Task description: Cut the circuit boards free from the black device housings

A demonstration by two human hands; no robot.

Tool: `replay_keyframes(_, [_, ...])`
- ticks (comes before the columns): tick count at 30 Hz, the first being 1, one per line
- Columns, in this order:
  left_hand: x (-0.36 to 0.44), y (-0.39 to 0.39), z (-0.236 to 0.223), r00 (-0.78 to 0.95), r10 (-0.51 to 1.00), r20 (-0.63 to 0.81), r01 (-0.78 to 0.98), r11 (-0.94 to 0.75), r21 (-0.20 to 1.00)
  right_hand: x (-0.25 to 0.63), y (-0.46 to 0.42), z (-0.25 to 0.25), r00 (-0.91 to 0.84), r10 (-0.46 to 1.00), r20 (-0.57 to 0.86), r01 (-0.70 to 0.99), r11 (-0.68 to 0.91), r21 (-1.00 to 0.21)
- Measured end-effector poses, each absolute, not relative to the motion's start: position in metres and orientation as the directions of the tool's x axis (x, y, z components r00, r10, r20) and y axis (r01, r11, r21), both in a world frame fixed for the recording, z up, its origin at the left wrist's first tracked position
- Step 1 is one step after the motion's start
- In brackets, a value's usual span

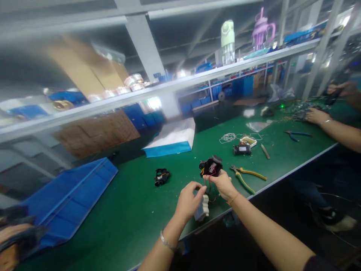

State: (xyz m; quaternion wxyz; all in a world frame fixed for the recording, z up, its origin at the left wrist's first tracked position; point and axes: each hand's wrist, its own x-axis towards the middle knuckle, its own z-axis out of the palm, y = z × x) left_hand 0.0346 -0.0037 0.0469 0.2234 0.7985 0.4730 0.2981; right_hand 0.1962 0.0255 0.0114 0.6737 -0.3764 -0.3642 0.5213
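My right hand [224,186] grips a black plastic housing [211,166] that has red and yellow wires, holding it just over the green bench. Beside it, my left hand [189,200] has its thumb and fingers pinched together close to the wires hanging from the housing. Directly below those fingers is a pale grey-white block [202,209] at the bench's front edge; whether the hand grips the block or a wire cannot be made out. A similar black part [161,177] lies to the left. Yellow-and-green-handled pliers [246,176] rest to the right.
Behind are a black cylindrical part [241,149], a white tray of small pieces [248,141], and a white-and-blue box [172,141]. A blue bin [70,199] stands left. Blue-handled pliers [298,134] lie near a co-worker's hand [317,116]. A shelf [180,84] spans above.
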Motion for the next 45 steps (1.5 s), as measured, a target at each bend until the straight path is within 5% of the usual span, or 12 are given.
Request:
replay_keyframes(5, [0.028,0.026,0.067,0.103,0.950,0.294,0.371,-0.311,0.875,0.199,0.039,0.024,0.029,0.996,0.090,-0.514,0.092,-0.853])
replay_keyframes(13, [0.043,0.041,0.107,0.550,0.827,0.121,0.151,-0.241,0.959,0.206,0.033,0.044,-0.371,0.920,0.126,-0.449,-0.059,-0.892])
replay_keyframes(18, [0.048,0.041,0.097,0.441,0.891,0.110,0.020,-0.132,0.991,0.212,0.031,0.044,-0.475,0.876,0.083,-0.420,-0.143,-0.896])
replay_keyframes(22, [0.052,0.043,0.079,0.248,0.968,0.017,-0.160,0.024,0.987,0.219,0.026,0.043,-0.465,0.885,-0.009,-0.422,-0.231,-0.877])
replay_keyframes(30, [0.056,0.046,0.060,0.106,0.994,-0.005,-0.290,0.036,0.956,0.210,0.010,0.047,-0.319,0.938,-0.134,-0.264,-0.224,-0.938])
replay_keyframes(36, [0.062,0.039,0.064,0.078,0.996,0.047,-0.289,-0.022,0.957,0.189,0.002,0.038,-0.525,0.838,-0.147,-0.252,-0.318,-0.914])
replay_keyframes(45, [0.032,0.042,0.059,-0.022,0.993,0.115,-0.166,-0.117,0.979,0.238,0.009,0.047,-0.210,0.970,0.120,-0.274,0.060,-0.960])
